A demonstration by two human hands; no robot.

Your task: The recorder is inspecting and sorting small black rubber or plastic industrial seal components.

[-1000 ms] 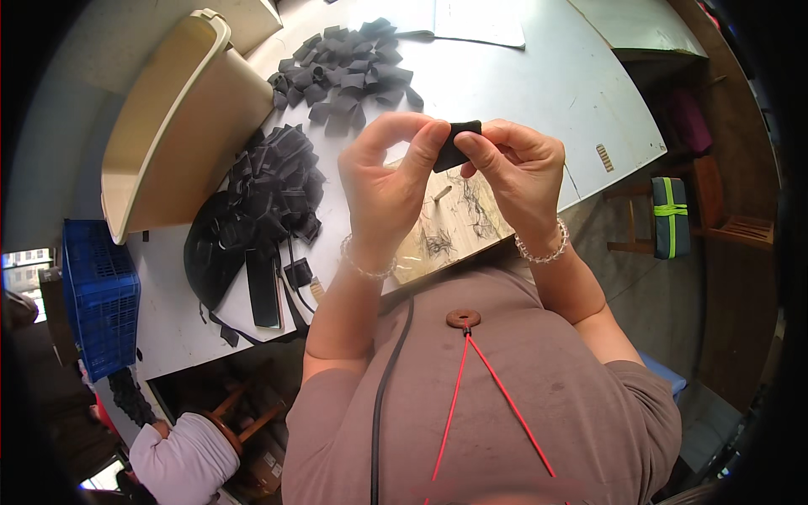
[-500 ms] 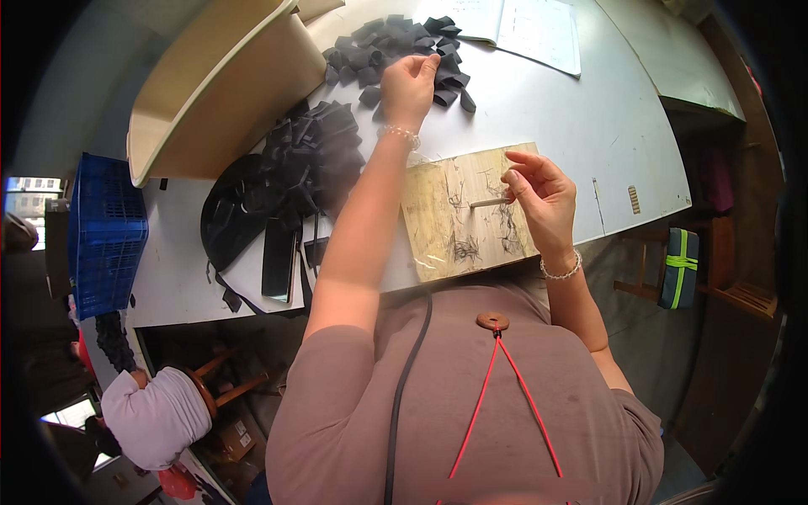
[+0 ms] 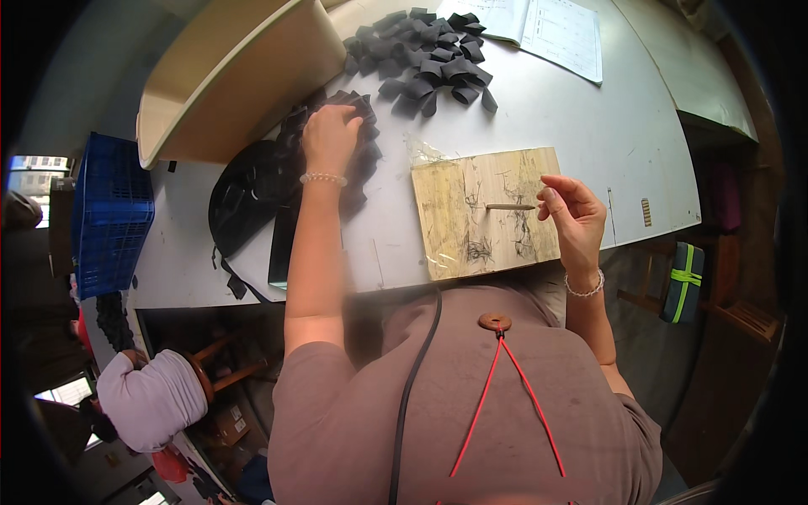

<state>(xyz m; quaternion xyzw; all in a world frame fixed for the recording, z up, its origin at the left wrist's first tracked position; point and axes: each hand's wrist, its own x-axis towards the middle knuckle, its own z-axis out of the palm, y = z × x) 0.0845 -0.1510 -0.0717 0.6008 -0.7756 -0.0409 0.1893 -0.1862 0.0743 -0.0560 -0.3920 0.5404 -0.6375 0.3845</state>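
Note:
My left hand (image 3: 331, 141) is over a dense stack of black folded fabric pieces (image 3: 367, 172), its fingers curled down. Whatever is under its fingertips is hidden. At the front of the table my right hand (image 3: 576, 215) is raised beside the tip of a thin metal rod (image 3: 509, 207), thumb and forefinger apart, and I see nothing held there. The rod stands out from a scuffed wooden board (image 3: 439, 223) marked with dark scratches. Beyond the board lies a loose heap of black fabric loops (image 3: 459, 71).
Left of the stack are a black bag (image 3: 240, 202) and a phone (image 3: 283, 244). A beige bin (image 3: 252, 93) lies on its side behind them, near a blue crate (image 3: 114, 215). An open notebook (image 3: 564, 38) is at the back. Another person (image 3: 156, 400) sits at lower left.
My left hand has moved from the loose heap of loops left and nearer, onto the dense stack. My right hand has drawn slightly away from the rod's tip. The whole view has shifted slightly.

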